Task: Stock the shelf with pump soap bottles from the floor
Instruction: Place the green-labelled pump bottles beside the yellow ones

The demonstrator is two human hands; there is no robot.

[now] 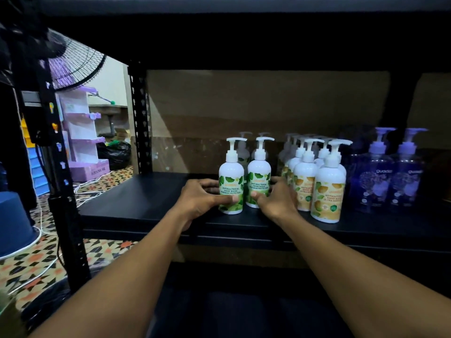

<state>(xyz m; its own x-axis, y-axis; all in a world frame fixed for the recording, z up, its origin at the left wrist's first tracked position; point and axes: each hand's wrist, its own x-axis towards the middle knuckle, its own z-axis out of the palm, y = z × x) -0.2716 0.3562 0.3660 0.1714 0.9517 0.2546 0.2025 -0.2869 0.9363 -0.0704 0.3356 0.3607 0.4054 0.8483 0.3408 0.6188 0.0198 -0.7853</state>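
Two white pump bottles with green leaf labels stand upright side by side near the front of the black shelf (136, 201). My left hand (200, 198) wraps the left green bottle (231, 181) low on its body, thumb across the label. My right hand (275, 201) grips the right green bottle (259, 179) the same way. Two more white bottles stand dimly behind them. To the right stands a block of several orange-label pump bottles (328, 191), then two blue pump bottles (375, 181).
A black upright post (139, 118) marks the shelf's back left corner, another post (61, 191) the front left. A shelf board hangs overhead. Left of the rack are a blue bucket (14, 223), a fan (73, 62), a purple display stand (83, 132) and white cables on patterned floor tiles.
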